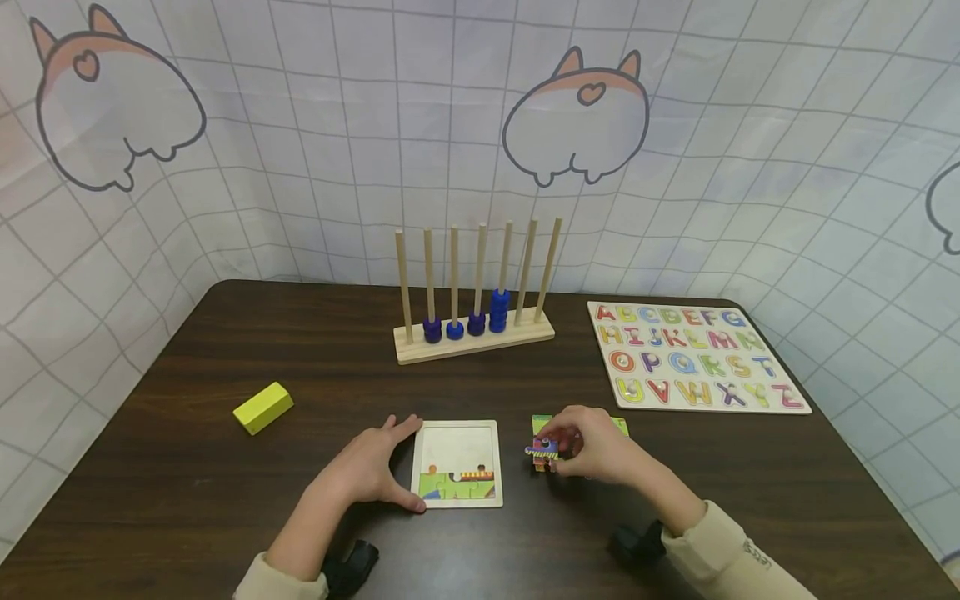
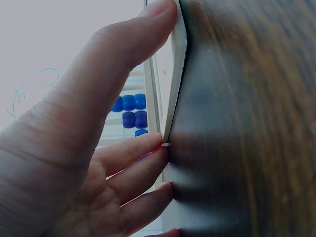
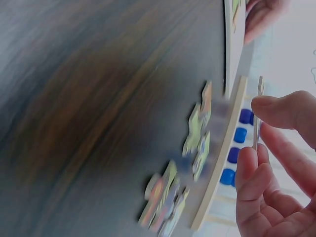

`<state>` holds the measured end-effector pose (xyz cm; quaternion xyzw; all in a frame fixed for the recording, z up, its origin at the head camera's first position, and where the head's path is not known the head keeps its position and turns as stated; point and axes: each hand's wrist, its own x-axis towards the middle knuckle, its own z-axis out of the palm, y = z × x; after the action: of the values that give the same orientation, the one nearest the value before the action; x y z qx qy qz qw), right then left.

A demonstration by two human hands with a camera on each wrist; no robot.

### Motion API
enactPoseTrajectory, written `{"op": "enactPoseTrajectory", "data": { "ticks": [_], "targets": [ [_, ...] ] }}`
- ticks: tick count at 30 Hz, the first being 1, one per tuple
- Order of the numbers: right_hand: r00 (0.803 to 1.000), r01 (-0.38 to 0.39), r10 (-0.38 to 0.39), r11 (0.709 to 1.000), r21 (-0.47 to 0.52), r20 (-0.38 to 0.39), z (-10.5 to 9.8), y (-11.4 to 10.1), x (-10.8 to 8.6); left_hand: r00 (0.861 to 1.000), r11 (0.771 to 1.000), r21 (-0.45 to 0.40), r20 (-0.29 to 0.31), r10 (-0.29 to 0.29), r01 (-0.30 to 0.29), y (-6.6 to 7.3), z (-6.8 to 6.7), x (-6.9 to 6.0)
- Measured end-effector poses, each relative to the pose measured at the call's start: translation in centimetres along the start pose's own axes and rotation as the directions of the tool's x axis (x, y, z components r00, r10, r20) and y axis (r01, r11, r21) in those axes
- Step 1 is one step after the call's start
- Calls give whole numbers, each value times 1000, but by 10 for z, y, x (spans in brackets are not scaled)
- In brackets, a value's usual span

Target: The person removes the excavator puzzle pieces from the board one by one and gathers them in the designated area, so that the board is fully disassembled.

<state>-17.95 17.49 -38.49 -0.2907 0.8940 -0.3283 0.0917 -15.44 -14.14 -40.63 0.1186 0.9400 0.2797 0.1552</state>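
A square wooden puzzle tray [image 1: 498,475] lies on the table, its lower part filled with green jigsaw pieces [image 1: 450,486]. My left hand [image 1: 363,465] rests against the tray's left side, thumb at the near corner and fingers stretched along the edge toward the far corner. To the right of the tray, my right hand [image 1: 600,446] pinches a purple and yellow jigsaw piece [image 1: 543,450] between thumb and fingers. The right wrist view shows that piece edge-on [image 3: 256,118], raised above the table. Several loose jigsaw pieces [image 3: 163,195] lie beneath, partly hidden by the right hand in the head view.
Behind the tray stands a wooden peg rack [image 1: 476,342] with blue and purple beads on some pegs. An alphabet board [image 1: 697,358] lies at the back right. A yellow block [image 1: 262,408] is on the left. A patterned cloth [image 1: 450,125] hangs behind the table.
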Motion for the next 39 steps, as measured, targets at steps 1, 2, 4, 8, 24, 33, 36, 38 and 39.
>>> {"op": "enactPoseTrajectory", "data": {
  "ticks": [1, 2, 4, 8, 24, 33, 36, 38, 39],
  "targets": [
    [1000, -6, 6, 1000, 4, -3, -2, 1, -2, 1000, 1000, -1, 0, 0, 0, 0, 0, 0],
    [1000, -7, 7, 1000, 8, -4, -3, 2, -4, 1000, 1000, -2, 0, -1, 1, 0, 0, 0],
    [1000, -9, 9, 1000, 14, -11, -7, 4, -7, 1000, 1000, -3, 1, -2, 2, 0, 0, 0],
    [1000, 9, -9, 1000, -11, -29, -10, 11, -14, 1000, 1000, -6, 2, -2, 2, 1, 0, -1],
    [996, 17, -21, 999, -45, -82, -22, 36, -40, 1000, 1000, -5, 1, 0, 0, 0, 0, 0],
    [996, -12, 6, 998, -68, -87, -29, 49, -50, 1000, 1000, -6, 2, -5, 5, 0, 1, 0],
    [996, -20, 15, 997, -71, -83, -32, 52, -52, 1000, 1000, -5, 3, -6, 6, 1, 0, 0],
    [997, -24, 18, 997, -74, -81, -34, 54, -53, 1000, 1000, -4, 3, -7, 7, 1, 0, 0],
    [997, -25, 19, 997, -76, -78, -35, 56, -53, 1000, 1000, -4, 3, -7, 7, 1, 0, 0]
  ]
}}
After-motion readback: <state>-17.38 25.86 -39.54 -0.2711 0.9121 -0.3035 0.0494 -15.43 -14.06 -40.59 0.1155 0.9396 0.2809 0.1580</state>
